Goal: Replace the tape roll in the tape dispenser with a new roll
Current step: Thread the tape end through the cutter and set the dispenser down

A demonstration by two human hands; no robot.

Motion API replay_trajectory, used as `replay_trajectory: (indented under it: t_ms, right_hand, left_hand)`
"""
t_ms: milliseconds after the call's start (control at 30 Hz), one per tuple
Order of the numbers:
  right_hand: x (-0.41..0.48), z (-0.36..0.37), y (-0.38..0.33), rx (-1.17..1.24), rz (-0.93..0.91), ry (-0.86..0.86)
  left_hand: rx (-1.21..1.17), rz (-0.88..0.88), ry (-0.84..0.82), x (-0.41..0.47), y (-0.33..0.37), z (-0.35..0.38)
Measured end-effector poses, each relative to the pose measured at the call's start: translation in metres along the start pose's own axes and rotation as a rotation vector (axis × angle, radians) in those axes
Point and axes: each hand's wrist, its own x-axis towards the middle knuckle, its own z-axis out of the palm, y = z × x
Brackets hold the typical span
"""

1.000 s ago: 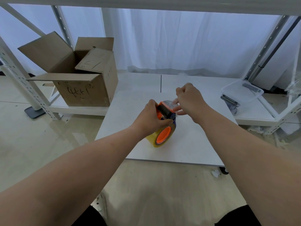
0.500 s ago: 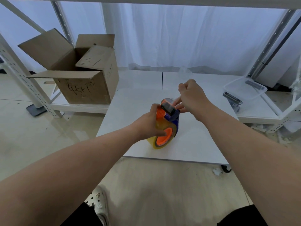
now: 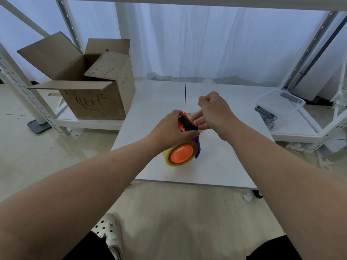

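My left hand (image 3: pixel 173 131) is clamped around the upper body of the tape dispenser (image 3: pixel 185 139), which stands on the white table (image 3: pixel 216 166) near its front edge. The tape roll (image 3: pixel 181 153) sits on the orange hub, low in the dispenser and facing me. My right hand (image 3: pixel 214 111) is just beside the cutter end; thumb and forefinger are pinched together, apparently on the clear free end of the tape, though the film is too faint to confirm. The other fingers (image 3: pixel 199 121) are spread and lie against the dispenser head.

Handling, as judged: the plastic body is rigid and light, so grip it at the frame, clear of the serrated blade. The film is thin, tacky and folds onto itself; hold it by its edge and keep it taut. The roll is stiff and should tolerate firm pressure.
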Motion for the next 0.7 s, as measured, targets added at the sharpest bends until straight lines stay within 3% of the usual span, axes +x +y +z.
replay_trajectory:
  t_ms: [267,433,700]
  right_hand:
    - [0.000,-0.004,-0.003,-0.084,-0.091,0.069]
    - [0.000,-0.014,0.002,0.095,0.095,0.081]
    - [-0.003,-0.016,0.007,0.364,0.325,0.014]
  left_hand:
    - [0.071,-0.025,-0.008,0.002,0.003,0.006]
    - [-0.080,-0.033,0.034,-0.002,0.006,0.016]
    - [-0.245,-0.030,-0.062,-0.005,-0.009,0.009]
